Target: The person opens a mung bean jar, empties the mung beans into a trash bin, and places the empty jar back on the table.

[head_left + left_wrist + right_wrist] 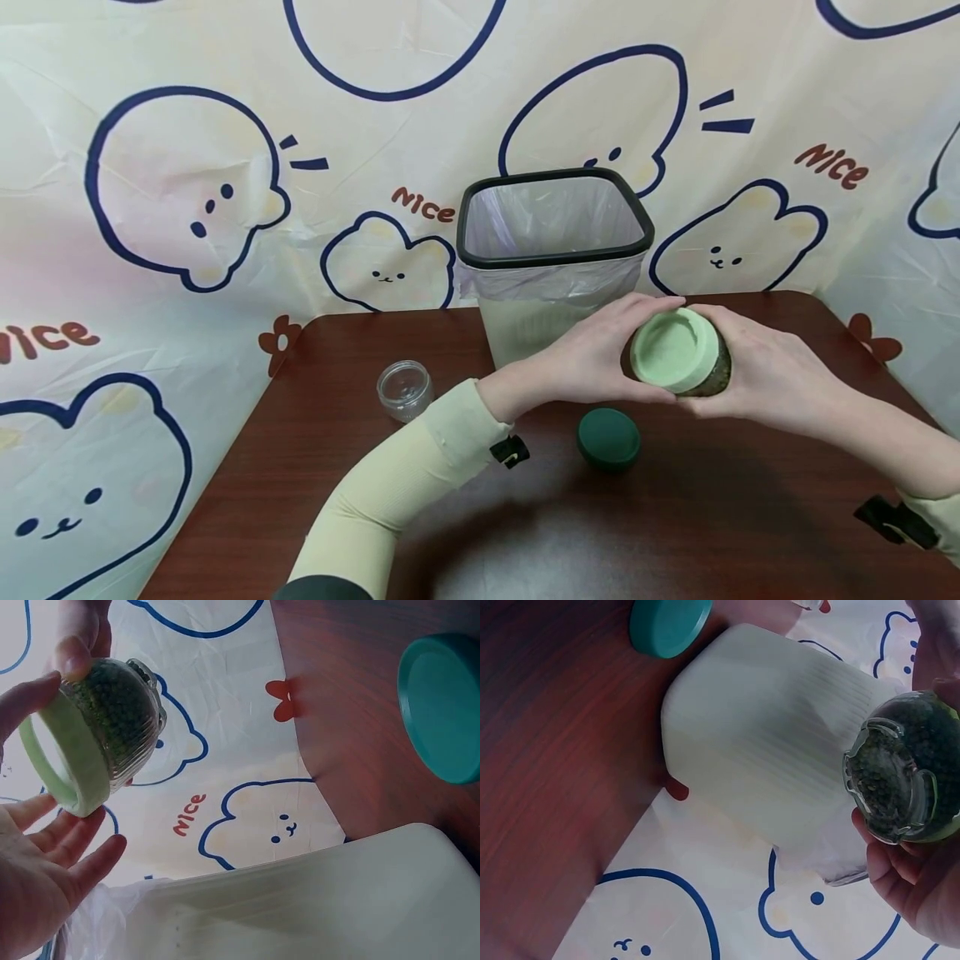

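A clear ribbed jar filled with small green beans is held tilted in the air, its light green lid turned toward the head camera. My left hand grips the lid's rim between thumb and fingers. From the other side my right hand grips the jar body. The jar's scalloped base shows in the right wrist view. On the table below lies a dark green round lid. Left of it stands a small clear jar, without a lid.
A pale bin with a black rim and a clear liner stands at the table's back, just behind my hands. Around the brown table hangs a cartoon-printed cloth.
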